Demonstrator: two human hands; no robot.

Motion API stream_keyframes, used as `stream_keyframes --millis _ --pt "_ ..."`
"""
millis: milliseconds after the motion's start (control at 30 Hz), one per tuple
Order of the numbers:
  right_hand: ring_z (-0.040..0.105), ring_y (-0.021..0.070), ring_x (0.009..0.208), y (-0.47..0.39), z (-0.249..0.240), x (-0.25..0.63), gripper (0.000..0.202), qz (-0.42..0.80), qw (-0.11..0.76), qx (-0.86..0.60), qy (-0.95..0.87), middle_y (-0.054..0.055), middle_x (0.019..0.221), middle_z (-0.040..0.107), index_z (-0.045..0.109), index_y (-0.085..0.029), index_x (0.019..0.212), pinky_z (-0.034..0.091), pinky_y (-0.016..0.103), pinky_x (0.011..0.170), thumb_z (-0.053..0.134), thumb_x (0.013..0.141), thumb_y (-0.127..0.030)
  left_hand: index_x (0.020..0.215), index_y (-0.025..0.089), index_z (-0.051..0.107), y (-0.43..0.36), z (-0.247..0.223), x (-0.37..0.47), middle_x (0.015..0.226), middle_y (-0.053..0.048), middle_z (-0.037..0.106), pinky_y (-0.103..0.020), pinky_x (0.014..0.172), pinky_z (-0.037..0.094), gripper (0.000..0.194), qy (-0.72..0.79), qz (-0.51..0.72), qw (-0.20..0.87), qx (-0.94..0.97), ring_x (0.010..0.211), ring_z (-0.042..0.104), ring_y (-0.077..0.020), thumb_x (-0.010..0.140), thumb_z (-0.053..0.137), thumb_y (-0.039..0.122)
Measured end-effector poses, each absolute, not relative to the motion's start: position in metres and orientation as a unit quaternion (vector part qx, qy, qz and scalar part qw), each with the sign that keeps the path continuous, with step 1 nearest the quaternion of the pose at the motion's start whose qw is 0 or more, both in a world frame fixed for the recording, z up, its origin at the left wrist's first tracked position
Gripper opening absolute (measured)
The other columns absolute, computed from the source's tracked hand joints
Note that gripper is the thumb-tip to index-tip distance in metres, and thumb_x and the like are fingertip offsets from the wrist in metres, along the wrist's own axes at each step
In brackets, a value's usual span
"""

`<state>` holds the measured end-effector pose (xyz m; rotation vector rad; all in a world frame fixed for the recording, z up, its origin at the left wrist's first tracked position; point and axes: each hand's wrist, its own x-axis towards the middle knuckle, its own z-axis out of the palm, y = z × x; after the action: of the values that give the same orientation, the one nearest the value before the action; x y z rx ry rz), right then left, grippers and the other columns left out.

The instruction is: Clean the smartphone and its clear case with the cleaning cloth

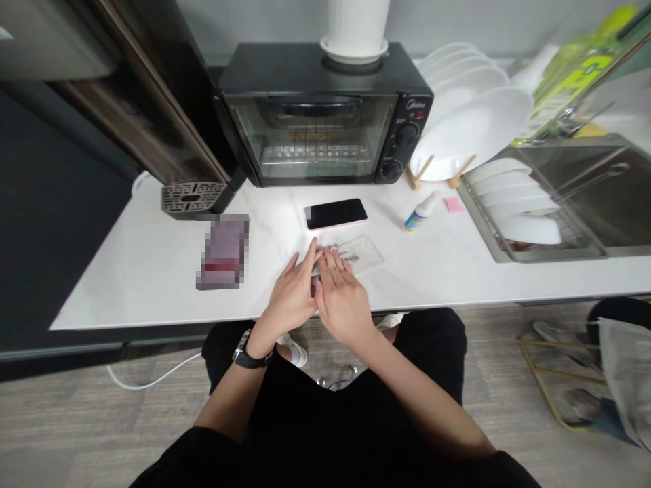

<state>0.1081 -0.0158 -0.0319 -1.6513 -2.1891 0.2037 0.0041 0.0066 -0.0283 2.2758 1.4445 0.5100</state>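
My left hand (293, 295) and my right hand (343, 298) meet at the counter's front part, their fingers touching. Between them is the near left end of a clear plastic case (369, 255), shaped like a phone cover. Its right end sticks out past my right fingers. Some left fingers point forward, while the right fingers lie close together over the case. Just beyond is a phone (336, 213) with a dark screen, lying flat. To the right stands a small spray bottle (418, 213) with a white top, beside a pink packet (454, 204). My palms hide part of the case.
A blurred purple item (224, 252) lies on the white counter (137, 271) at left, below a drink machine's drip tray (193, 196). Behind stands a toaster oven (320, 129) bearing a white pot (356, 27). Racked plates (472, 129) and a sink (610, 196) are right.
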Motion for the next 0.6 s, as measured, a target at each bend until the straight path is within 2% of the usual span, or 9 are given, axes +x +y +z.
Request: stream_keyframes --millis 233,333,467,600 --pt "0.013 0.0127 0.112 -0.01 -0.028 0.129 0.04 0.089 0.209 -0.555 -0.8 0.002 0.122 0.024 0.025 -0.013 0.115 0.018 0.029 0.095 0.024 0.078 -0.024 0.118 0.027 -0.002 0.005 -0.024 0.01 0.122 0.005 0.024 -0.034 0.099 0.012 0.065 0.522 0.177 0.181 0.815 0.111 0.024 -0.013 0.068 0.037 0.015" --pt "0.016 0.0132 0.112 -0.016 -0.026 0.129 0.039 0.098 0.213 -0.53 -0.815 0.0 0.121 0.024 0.026 -0.014 0.115 0.019 0.029 0.095 0.026 0.077 -0.024 0.118 0.026 -0.005 0.005 -0.023 0.011 0.123 0.004 0.022 -0.035 0.099 0.011 0.071 0.513 0.172 0.187 0.82 0.11 0.024 -0.0145 0.065 0.04 0.014" --pt "0.02 0.0091 0.11 -0.024 -0.024 0.139 0.038 0.118 0.199 -0.467 -0.854 -0.006 0.12 0.025 0.025 -0.02 0.115 0.02 0.026 0.095 0.026 0.077 -0.021 0.118 0.026 -0.01 0.005 -0.022 0.013 0.124 0.004 0.018 -0.037 0.098 0.01 0.076 0.507 0.167 0.203 0.821 0.11 0.026 -0.0168 0.064 0.042 0.016" --pt "0.025 0.0113 0.109 -0.02 -0.027 0.169 0.038 0.12 0.196 -0.489 -0.842 -0.006 0.117 0.03 0.028 -0.023 0.113 0.024 0.029 0.093 0.03 0.076 -0.022 0.116 0.026 -0.017 0.005 -0.019 0.016 0.123 0.004 0.021 -0.039 0.097 0.013 0.077 0.515 0.176 0.212 0.812 0.11 0.024 -0.0175 0.067 0.043 0.02"
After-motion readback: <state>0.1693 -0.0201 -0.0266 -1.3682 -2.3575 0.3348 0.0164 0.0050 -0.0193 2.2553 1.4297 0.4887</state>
